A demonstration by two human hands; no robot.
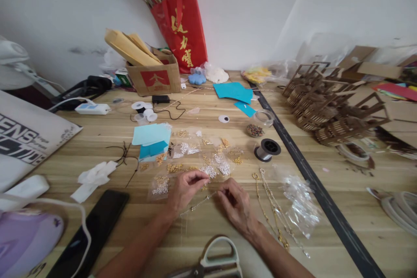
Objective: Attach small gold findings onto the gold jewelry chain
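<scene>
My left hand (185, 189) and my right hand (236, 204) meet low over the wooden table (107, 147). Between them runs a thin beaded chain (198, 204). The left fingers pinch something tiny at its upper end; the right fingers pinch the strand near its other end. Just beyond my hands lie several small clear bags of gold and silver findings (195, 156). To the right of my right hand, long gold and silver chains (270, 208) lie stretched on the wood beside crumpled clear bags (301, 204).
Scissors (215, 263) lie at the near edge, a black phone (94, 230) at lower left. A thread spool (267, 150), a bead dish (254, 130), blue paper (151, 139), white tissue (94, 178), a cardboard box (156, 76) and wooden lattice pieces (332, 108) stand farther out.
</scene>
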